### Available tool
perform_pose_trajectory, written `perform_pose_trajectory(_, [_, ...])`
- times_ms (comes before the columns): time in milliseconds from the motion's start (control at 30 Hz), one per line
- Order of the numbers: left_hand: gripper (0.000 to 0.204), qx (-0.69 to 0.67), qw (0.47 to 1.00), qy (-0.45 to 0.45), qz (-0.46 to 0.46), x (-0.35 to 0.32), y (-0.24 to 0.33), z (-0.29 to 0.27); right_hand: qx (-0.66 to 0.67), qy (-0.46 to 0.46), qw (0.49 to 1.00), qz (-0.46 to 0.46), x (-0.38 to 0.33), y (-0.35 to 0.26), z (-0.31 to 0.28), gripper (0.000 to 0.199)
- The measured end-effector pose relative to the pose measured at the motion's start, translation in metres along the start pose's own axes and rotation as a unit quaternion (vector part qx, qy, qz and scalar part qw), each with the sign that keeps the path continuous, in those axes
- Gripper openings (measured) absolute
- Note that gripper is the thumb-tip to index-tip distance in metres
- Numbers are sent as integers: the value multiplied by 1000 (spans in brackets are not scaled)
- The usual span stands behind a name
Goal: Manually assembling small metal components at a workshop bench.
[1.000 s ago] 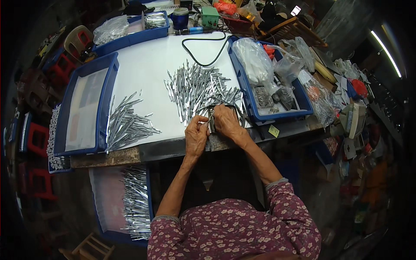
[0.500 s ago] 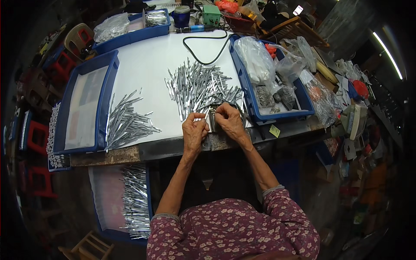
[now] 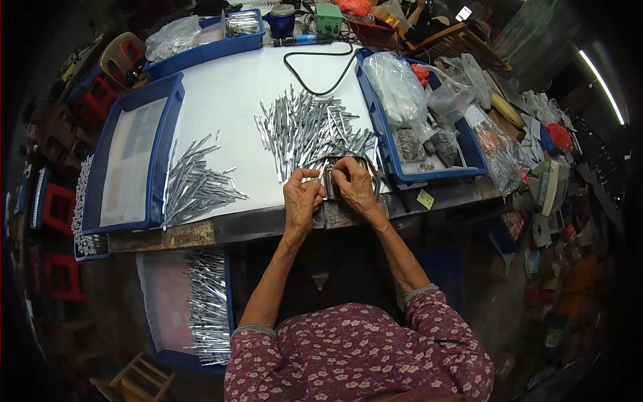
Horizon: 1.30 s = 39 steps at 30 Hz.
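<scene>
At the front edge of the table, my left hand is closed, thumb and index finger pressed together; what they hold, if anything, is too small to make out. Close beside it, my right hand has its fingers bent in a pinch at a small metal fixture, and its fingertips hide whatever is in them. Just beyond both hands lies a heap of thin silvery metal strips. A second, smaller pile of such strips lies to the left.
A blue tray lined with pale sheet stands at left. On the right, another blue tray holds plastic bags and small metal parts. A black cable loops near a blue power screwdriver. Below the table sits a crate of strips.
My two hands stay at the fixture with only slight finger movement. The thin strip seen near my left fingertips earlier no longer shows clearly. The view has shifted a little.
</scene>
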<state>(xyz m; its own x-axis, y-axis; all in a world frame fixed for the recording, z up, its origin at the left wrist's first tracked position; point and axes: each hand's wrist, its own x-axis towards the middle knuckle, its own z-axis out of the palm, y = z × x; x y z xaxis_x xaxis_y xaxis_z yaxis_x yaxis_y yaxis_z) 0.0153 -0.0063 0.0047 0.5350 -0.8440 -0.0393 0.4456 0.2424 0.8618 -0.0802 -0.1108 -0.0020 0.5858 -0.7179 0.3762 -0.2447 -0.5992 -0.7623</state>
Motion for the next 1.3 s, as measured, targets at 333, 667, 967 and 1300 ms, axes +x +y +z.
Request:
perform_pose_trajectory(333, [15, -40, 998, -12, -37, 0, 3, 2, 201, -28, 976, 73, -10, -30, -5, 8])
perform_pose_trajectory(667, [16, -44, 998, -10, -53, -2, 10, 5, 236, -14, 970, 57, -9, -30, -3, 7])
perform_pose_trajectory(967, [13, -64, 995, -25, -78, -4, 8, -1, 235, -26, 971, 41, -12, -27, -8, 7])
perform_pose_trajectory(1300, [13, -51, 996, -10, -76, -6, 10, 1, 213, -24, 977, 20, -14, -27, -5, 7])
